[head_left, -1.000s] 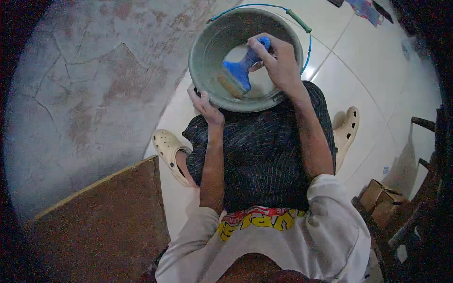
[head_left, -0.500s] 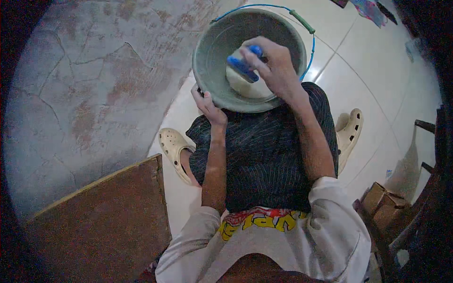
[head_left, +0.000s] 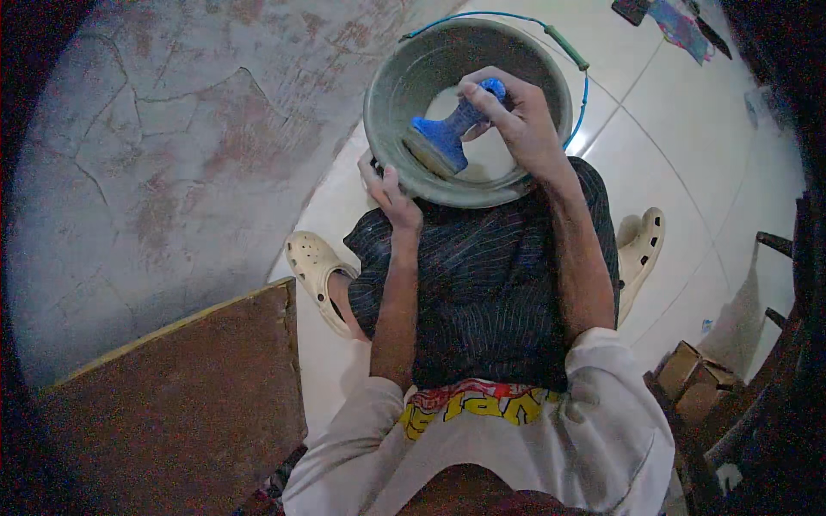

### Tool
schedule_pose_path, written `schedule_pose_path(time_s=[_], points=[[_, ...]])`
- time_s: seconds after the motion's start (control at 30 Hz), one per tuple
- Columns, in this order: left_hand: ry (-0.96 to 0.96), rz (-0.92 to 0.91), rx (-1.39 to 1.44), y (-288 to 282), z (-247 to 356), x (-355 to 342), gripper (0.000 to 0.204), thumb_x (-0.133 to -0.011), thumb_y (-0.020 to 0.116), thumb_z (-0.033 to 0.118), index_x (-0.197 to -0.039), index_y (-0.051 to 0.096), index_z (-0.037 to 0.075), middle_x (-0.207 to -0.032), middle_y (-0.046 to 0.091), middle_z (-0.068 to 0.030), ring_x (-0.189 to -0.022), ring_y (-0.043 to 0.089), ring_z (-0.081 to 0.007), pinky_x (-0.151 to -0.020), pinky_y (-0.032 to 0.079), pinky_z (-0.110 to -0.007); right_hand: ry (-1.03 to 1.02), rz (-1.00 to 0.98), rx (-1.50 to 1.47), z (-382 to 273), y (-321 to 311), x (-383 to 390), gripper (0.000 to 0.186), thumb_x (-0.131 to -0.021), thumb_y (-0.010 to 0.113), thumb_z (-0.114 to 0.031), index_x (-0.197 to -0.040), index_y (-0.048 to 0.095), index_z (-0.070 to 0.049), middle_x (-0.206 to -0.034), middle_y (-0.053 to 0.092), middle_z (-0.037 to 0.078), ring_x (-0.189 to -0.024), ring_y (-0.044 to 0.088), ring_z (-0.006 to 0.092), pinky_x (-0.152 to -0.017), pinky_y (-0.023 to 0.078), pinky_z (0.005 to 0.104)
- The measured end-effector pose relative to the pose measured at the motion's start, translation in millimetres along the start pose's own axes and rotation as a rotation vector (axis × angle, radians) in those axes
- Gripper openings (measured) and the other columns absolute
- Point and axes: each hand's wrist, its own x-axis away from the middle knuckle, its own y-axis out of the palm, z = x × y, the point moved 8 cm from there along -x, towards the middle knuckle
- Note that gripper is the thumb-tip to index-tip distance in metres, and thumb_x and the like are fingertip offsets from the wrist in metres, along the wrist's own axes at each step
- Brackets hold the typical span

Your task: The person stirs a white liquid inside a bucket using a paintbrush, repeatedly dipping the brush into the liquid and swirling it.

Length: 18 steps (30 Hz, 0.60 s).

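A grey-green bucket (head_left: 383,95) stands tilted between my knees, with something pale and whitish (head_left: 495,159) on its bottom; I cannot tell whether it is liquid or powder. My right hand (head_left: 520,112) is inside the bucket's mouth, its fingers closed around the handle of a blue scrub brush (head_left: 443,133). The tan-grey face of the brush head is turned toward the near left inner wall. My left hand (head_left: 391,196) grips the bucket's near left side at the rim, some fingers hidden behind it. Whitish residue covers the fingers of both hands.
A blue wire bail with a green grip (head_left: 566,47) hangs over the bucket's far right. To the left rises a rough grey wall (head_left: 189,163), with a brown board (head_left: 189,378) below it. Cardboard boxes (head_left: 693,378) sit at the right on white floor tiles (head_left: 662,155).
My right hand has turned the brush, so its head now points down-left nearer the wall and more of the handle shows. The bucket and my left hand appear shifted slightly right.
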Motion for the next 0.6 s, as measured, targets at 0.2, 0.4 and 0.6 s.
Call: schedule_pose_path(time_s=[0.2,0.4,0.6], points=[[0.016,-0.039,0.025,2.8,2.8,1.3,0.050,-0.094,0.045,0.034,-0.123,0.048,-0.005,-0.116,0.052,-0.0160,-0.107,0.048,-0.0245,-0.099,0.037,-0.038,0.028,0.203,-0.045,2.5,-21.1,1.0,0.027,-0.101,0.056,-0.022,-0.104,0.065,0.003,-0.091,0.065,0.009,-0.072,0.067,0.0146,-0.056,0.060,0.0282],[0.076,-0.028,-0.081,2.6,9.1,1.4,0.049,-0.093,0.046,0.033,-0.123,0.047,-0.005,-0.114,0.053,-0.0160,-0.106,0.049,-0.0240,-0.098,0.038,-0.038,0.066,0.141,-0.099,10.4,-23.6,-1.8,0.027,-0.102,0.055,-0.021,-0.105,0.065,0.004,-0.091,0.065,0.009,-0.069,0.065,0.0148,-0.056,0.060,0.0288],[0.031,-0.046,0.005,2.7,5.0,0.4,0.049,-0.094,0.047,0.034,-0.123,0.047,-0.005,-0.113,0.053,-0.0157,-0.106,0.048,-0.0238,-0.097,0.038,-0.038,0.124,0.175,-0.126,17.6,-27.2,-3.2,0.029,-0.102,0.055,-0.023,-0.108,0.066,0.003,-0.092,0.065,0.009,-0.068,0.066,0.0157,-0.057,0.060,0.0278]])
